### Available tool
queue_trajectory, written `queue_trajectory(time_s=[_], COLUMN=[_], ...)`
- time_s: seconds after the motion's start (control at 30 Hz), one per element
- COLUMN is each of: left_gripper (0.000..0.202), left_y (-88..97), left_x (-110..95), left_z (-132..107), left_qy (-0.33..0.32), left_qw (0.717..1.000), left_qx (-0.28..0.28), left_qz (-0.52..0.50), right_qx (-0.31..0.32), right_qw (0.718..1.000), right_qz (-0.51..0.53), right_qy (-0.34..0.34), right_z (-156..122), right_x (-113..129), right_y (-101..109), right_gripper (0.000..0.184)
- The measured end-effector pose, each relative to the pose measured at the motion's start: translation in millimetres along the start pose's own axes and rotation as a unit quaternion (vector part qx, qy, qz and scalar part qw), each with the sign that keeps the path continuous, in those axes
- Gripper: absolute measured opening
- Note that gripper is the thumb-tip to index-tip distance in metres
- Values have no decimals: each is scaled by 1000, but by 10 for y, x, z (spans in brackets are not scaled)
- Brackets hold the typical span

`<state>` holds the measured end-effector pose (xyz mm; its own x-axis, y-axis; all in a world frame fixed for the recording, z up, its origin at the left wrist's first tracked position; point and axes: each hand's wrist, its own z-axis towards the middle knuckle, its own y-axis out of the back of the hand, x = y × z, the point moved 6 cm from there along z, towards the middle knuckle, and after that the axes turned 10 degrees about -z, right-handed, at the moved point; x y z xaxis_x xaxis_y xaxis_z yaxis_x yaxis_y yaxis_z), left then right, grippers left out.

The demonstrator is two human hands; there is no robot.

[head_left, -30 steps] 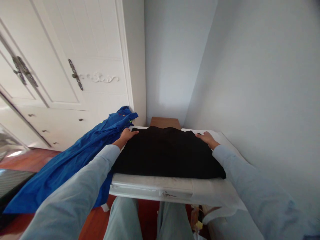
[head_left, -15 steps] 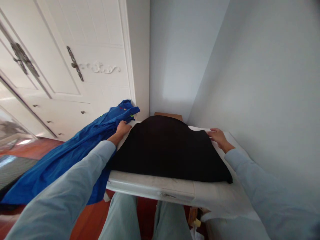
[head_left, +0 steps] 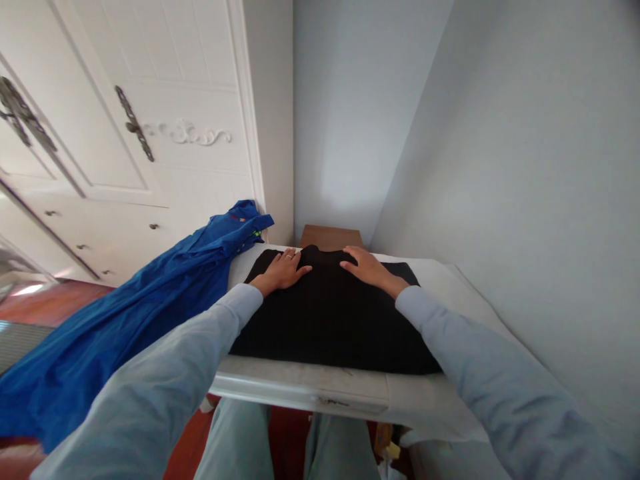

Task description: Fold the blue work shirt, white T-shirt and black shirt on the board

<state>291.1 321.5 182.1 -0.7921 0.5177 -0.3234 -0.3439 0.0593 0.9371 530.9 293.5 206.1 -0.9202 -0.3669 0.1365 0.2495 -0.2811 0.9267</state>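
A black garment (head_left: 330, 327) lies spread over a white-covered table (head_left: 300, 380), its front edge running close to the table's near edge. My left hand (head_left: 285, 269) rests flat on the upper left of the black cloth, fingers stretched out and a ring on one of them. On the upper right, my right hand (head_left: 370, 268) lies on the same cloth with its fingers extended and thumb apart. Neither hand grips anything. Beside the table on the left, a blue garment (head_left: 165, 300) drapes from near the cabinet down toward the floor.
A white cabinet (head_left: 200, 180) with dark metal handles stands at the left. Behind the table is a brown box-like object (head_left: 330, 237) against the grey-blue wall (head_left: 340, 120). Another wall (head_left: 540, 187) closes off the right side. Reddish flooring (head_left: 187, 440) shows below.
Both hands have moved inward from the garment's outer side edges onto its upper part, with fingers now laid out flat. The black cloth's top edge looks lower and flatter.
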Motion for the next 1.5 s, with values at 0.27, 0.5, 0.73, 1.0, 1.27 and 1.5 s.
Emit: queue_trajectory(time_s=[0.27,0.5,0.73,1.0,1.27,1.5], left_gripper=[73,77,77,74,78,79], left_y=[6,10,-14,-383,-430,-305], left_x=[516,530,50,-365,-248,-84], left_z=[-98,-101,21,222,191,90], left_qy=[88,99,-28,-99,-88,-29], left_qw=[995,994,999,993,994,999], left_qx=[-36,-30,-31,53,60,23], left_qz=[-12,36,21,-21,0,-24], right_qx=[111,98,64,76,129,100], right_qw=[989,989,991,995,989,986], right_qz=[-68,-66,-82,-49,-65,-96], right_qy=[-74,-89,-85,48,-29,-96], right_z=[-144,-325,-225,78,-224,-505], right_x=[-568,-847,-534,321,-180,-787], right_y=[-473,-424,-310,-525,-548,-346], right_gripper=[63,59,65,64,75,65])
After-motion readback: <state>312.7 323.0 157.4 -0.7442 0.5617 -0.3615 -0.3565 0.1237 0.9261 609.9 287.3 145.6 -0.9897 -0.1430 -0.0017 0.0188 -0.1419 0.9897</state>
